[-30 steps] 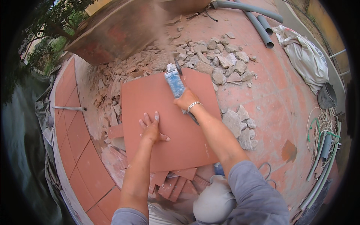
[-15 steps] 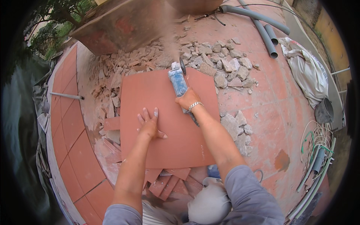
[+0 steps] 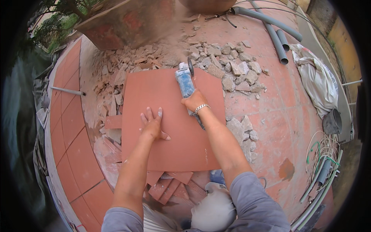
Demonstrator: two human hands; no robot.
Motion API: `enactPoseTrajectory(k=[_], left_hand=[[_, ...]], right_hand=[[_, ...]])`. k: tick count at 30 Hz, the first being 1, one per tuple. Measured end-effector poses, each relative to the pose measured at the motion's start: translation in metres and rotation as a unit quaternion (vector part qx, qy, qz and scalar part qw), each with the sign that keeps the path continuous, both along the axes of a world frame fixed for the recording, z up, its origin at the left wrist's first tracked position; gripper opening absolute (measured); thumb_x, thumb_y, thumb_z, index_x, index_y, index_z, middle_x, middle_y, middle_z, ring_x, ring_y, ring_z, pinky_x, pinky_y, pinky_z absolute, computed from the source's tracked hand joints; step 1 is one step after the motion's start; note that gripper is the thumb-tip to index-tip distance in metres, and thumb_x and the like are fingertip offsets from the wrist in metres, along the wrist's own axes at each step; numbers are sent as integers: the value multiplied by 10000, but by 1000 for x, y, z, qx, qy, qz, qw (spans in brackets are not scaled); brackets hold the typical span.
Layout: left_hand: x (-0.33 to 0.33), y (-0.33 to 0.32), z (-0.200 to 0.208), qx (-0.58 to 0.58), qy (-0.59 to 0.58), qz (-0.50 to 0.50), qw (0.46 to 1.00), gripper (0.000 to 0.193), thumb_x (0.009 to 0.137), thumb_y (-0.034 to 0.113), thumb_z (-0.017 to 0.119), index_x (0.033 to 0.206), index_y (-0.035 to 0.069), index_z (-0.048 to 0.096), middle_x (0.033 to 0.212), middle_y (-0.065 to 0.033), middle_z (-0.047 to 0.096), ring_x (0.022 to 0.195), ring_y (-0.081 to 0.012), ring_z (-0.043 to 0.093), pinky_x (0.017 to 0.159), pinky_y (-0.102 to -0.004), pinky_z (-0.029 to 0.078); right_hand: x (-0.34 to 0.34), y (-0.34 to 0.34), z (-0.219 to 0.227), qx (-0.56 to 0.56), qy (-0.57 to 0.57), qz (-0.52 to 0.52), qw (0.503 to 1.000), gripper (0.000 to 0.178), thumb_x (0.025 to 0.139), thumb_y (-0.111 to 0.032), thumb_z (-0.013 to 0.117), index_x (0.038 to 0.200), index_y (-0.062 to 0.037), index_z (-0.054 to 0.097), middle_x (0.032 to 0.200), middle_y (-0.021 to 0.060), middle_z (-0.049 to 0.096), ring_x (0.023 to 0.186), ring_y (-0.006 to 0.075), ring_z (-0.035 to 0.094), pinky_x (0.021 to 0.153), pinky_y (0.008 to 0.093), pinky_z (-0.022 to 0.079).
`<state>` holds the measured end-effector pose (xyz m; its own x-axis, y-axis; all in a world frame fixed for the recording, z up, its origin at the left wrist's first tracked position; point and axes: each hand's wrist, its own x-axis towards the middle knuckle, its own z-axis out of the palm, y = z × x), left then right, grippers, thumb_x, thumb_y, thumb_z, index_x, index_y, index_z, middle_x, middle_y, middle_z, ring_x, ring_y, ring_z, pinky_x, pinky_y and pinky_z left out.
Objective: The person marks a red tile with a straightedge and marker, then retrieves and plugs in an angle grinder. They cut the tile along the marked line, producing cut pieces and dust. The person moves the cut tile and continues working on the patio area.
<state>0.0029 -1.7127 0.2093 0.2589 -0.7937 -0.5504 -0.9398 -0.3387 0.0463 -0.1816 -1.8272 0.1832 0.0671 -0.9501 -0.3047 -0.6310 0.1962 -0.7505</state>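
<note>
A large square terracotta tile (image 3: 170, 150) lies in front of me over broken tile pieces (image 3: 170, 189). My left hand (image 3: 153, 125) rests flat on it with fingers spread. My right hand (image 3: 194, 101), a chain bracelet at its wrist, is wrapped round the body of a dusty blue angle grinder (image 3: 185, 84). The grinder's upright disc (image 3: 190, 66) stands at the tile's far edge, right of the middle. Dust hangs beyond it. How deep the disc sits in the tile I cannot tell.
Rubble (image 3: 239, 69) lies beyond and right of the tile. Grey pipes (image 3: 276, 40), a white sack (image 3: 315, 77), a dark bucket (image 3: 332, 121) and coiled tubing (image 3: 322, 154) are on the right. A metal bar (image 3: 68, 91) lies across the left tiles; a large planter (image 3: 127, 23) stands behind.
The dust plume has thinned near the disc and spread to the left. The whole view has shifted slightly; both hands and the grinder keep nearly the same place on the tile.
</note>
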Motion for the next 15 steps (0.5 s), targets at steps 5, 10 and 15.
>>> enactPoseTrajectory(k=[5,10,15], left_hand=[[-4,1,7,9,9,25,1000,1454,544,301,1003,1643,351,51,1709,-139,-130,1559,-442,-76,1112,-752,319],[-5,1,9,8,7,23,1000,1447,551,305,1000,1642,356,51,1710,-140,-123,1559,-442,-77,1112,-748,324],[-4,0,8,15,6,24,1000,1447,549,305,1000,1641,360,52,1710,-138,-120,1560,-442,-67,1112,-747,329]], right_hand=[[-2,6,0,4,4,12,1000,753,718,-300,780,1281,124,516,1165,321,681,1112,426,680,955,436,545],[-3,14,-2,-1,18,12,1000,754,731,-303,773,1286,125,496,1155,319,683,1092,428,684,946,443,546],[-6,20,-2,-1,19,10,1000,749,737,-307,771,1281,126,493,1151,321,682,1086,436,683,937,450,549]])
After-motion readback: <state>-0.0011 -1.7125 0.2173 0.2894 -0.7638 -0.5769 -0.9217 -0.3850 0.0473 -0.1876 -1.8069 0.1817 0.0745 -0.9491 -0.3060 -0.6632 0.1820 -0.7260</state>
